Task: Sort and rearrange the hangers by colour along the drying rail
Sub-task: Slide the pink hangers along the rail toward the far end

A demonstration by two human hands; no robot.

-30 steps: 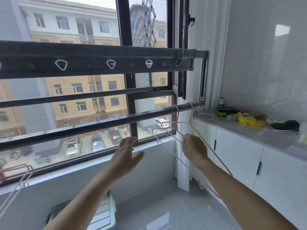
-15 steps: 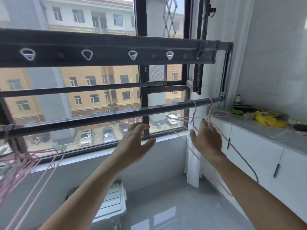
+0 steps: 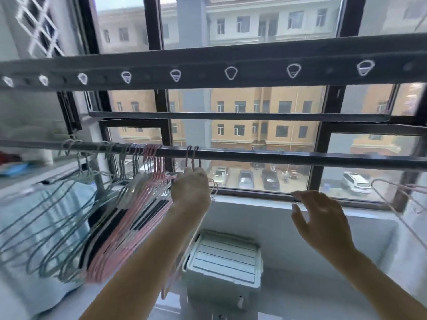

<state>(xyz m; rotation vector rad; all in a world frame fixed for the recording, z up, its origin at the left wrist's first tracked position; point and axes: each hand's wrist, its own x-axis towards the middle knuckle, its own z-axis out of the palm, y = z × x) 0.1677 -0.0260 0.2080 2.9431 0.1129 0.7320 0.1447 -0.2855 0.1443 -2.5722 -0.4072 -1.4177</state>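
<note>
A dark drying rail [image 3: 288, 157] runs across the window. At its left end hang several pale green hangers [image 3: 46, 229], and right of them a tight bunch of pink hangers [image 3: 129, 229]. Two more pink hangers [image 3: 192, 154] hook on the rail just right of that bunch. My left hand [image 3: 190, 189] grips these two at their necks below the hooks. My right hand [image 3: 322, 219] hovers under the rail's middle, fingers spread and holding nothing. Another pink hanger [image 3: 392, 198] shows at the right edge, apart from my right hand.
A flat grey bar with a row of hook holes [image 3: 231, 68] crosses above the rail. A white lidded plastic box [image 3: 223, 258] stands on the floor under my arms. Light blue cloth [image 3: 20, 218] lies behind the green hangers at the left.
The view has swung left along the rail. My right hand let go of the pink hangers at the right end. My left hand reached up and took hold of two pink hangers.
</note>
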